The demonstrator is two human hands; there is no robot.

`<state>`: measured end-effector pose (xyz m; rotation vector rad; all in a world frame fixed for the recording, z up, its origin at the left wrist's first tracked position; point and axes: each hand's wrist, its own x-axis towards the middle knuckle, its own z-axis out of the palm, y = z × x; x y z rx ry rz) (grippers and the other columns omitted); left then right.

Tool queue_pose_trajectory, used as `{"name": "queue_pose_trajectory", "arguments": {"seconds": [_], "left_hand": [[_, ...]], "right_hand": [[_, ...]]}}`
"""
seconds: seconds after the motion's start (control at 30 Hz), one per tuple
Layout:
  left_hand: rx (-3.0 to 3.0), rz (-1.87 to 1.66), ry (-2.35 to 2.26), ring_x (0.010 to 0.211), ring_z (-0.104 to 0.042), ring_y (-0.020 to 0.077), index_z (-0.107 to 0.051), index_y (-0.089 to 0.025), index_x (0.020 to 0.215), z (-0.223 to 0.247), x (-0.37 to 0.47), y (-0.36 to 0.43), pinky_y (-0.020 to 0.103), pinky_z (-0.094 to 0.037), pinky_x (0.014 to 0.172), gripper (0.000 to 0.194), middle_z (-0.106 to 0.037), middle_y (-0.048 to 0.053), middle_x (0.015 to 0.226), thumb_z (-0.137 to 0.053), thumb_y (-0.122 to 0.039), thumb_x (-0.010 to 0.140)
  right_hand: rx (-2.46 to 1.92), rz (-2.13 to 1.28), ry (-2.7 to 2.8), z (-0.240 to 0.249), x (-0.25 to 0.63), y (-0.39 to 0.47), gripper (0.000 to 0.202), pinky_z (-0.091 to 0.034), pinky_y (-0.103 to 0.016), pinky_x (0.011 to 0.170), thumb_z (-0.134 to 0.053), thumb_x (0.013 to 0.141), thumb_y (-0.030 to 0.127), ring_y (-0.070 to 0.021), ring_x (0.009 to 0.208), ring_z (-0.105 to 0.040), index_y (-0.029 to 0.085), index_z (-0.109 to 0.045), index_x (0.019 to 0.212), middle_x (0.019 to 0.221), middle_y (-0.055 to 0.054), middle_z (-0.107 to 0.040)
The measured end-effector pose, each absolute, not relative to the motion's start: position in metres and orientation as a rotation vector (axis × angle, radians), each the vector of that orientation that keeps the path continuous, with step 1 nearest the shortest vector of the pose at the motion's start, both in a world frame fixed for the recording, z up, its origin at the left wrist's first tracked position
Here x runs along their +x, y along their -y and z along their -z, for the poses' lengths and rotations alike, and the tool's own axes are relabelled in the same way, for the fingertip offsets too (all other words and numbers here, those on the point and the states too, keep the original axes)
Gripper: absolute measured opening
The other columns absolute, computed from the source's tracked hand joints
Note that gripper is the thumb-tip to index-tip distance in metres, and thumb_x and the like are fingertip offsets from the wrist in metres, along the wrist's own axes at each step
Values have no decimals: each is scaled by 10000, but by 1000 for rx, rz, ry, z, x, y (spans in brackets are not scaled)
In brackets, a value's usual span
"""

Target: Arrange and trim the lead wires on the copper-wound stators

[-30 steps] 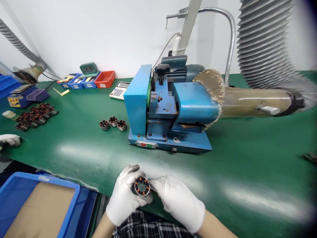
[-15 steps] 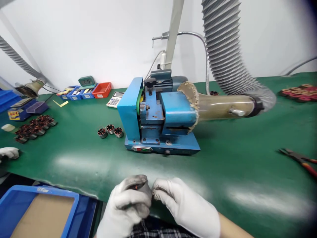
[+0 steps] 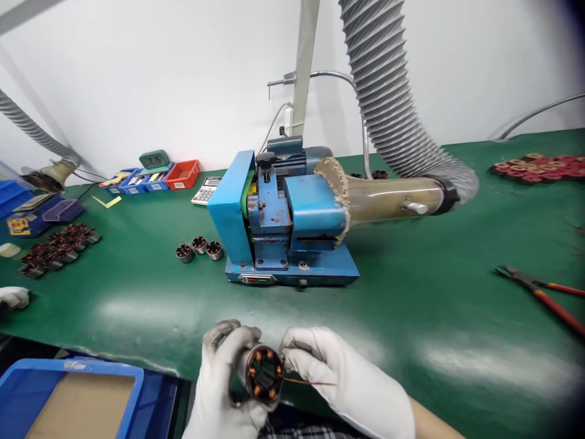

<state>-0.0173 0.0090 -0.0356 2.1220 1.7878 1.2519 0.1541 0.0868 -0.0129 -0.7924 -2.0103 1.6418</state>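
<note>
My left hand point(image 3: 226, 378), in a white glove darkened at the fingertips, is wrapped round a motor stator point(image 3: 262, 373). The stator is a metal ring with copper windings inside, and its open face is turned up towards me. From its right side a thin copper wire point(image 3: 311, 382) sticks out to the right. My right hand point(image 3: 338, 378), also in a white glove, is pinched closed at the stator's right rim. What lies between its fingertips is too small to make out. Both hands are at the table's near edge.
A blue belt-driven machine point(image 3: 292, 225) stands ahead, joined to a grey duct hose point(image 3: 384, 91). Three stators point(image 3: 199, 245) sit left of it, with more stators point(image 3: 59, 250) farther left. Pliers point(image 3: 532, 283) lie at right. A blue tray point(image 3: 141, 390) is at lower left; another gloved hand point(image 3: 13, 297) shows at the left edge.
My left hand has turned the stator so its wound face and a loose wire now show. The right hand stays pinched beside it. The view has shifted slightly to the right.
</note>
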Motion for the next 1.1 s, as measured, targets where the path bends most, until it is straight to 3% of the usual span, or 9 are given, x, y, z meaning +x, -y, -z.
{"name": "queue_pose_trajectory", "arguments": {"seconds": [0.13,0.27,0.33,0.47,0.63,0.7,0.83,0.9,1.1], "left_hand": [[2116,-1071,-1608,1082,-517,149,-420,-284,1198,32,-25,-10,218,-487,863,528,-483,63,1183,-622,-203,717],[2114,-1098,-1362,1091,-514,128,-558,-240,933,16,-25,-14,195,-472,877,156,-529,34,1114,-506,-170,803],[2314,-1181,-1467,1040,-526,127,-538,-223,954,13,-24,-15,205,-471,868,189,-536,49,1039,-545,-166,774],[2500,-1023,-1802,1035,-492,160,-442,-206,1147,24,-22,-15,231,-485,826,553,-442,97,1108,-682,-268,653],[2121,-1117,-1679,1133,-417,142,-459,-208,923,36,-14,-10,233,-447,886,298,-468,42,1035,-544,-52,685],[1982,-1177,-1742,1072,-453,137,-431,-192,874,39,-12,-8,246,-450,874,265,-465,40,997,-555,-61,679],[2275,-1069,-1844,1114,-404,142,-383,-189,1164,53,-19,-8,266,-413,933,519,-400,83,1120,-535,-64,684],[2415,-929,-1813,1172,-359,149,-401,-199,1153,65,-26,-13,286,-391,964,482,-417,76,1139,-501,-54,704],[2043,-727,-2022,1172,-398,193,-502,-250,1026,93,-37,-30,390,-377,988,446,-479,17,1185,-655,-206,609]], "right_hand": [[-753,-1811,1960,16,157,-90,284,-278,-209,513,-379,840,371,-88,562,-308,145,-375,667,603,11,-338],[-882,-1480,2176,18,159,-88,264,-279,-208,528,-347,871,318,-90,562,-345,145,-435,693,611,5,-417],[-872,-1457,2183,18,159,-88,238,-283,-206,535,-357,863,284,-88,564,-349,145,-435,687,612,8,-421],[-859,-1588,2073,19,157,-88,237,-301,-201,543,-363,855,275,-89,572,-359,141,-411,665,617,5,-419],[-982,-1303,2138,22,153,-84,250,-282,-235,578,-328,870,281,-105,589,-392,147,-467,712,651,-16,-492],[-956,-1470,2060,27,150,-85,244,-278,-233,558,-359,838,310,-100,572,-366,143,-436,676,623,-13,-448],[-881,-2243,1822,47,142,-96,226,-222,-217,422,-381,736,375,-74,403,-209,170,-335,650,454,51,-235],[-923,-2332,1930,56,138,-104,196,-229,-224,400,-322,750,359,-82,356,-165,179,-336,673,406,63,-165],[-1015,-1639,2509,42,126,-121,53,-255,-265,562,-463,714,165,-128,558,-395,129,-469,676,588,-29,-435]]}}
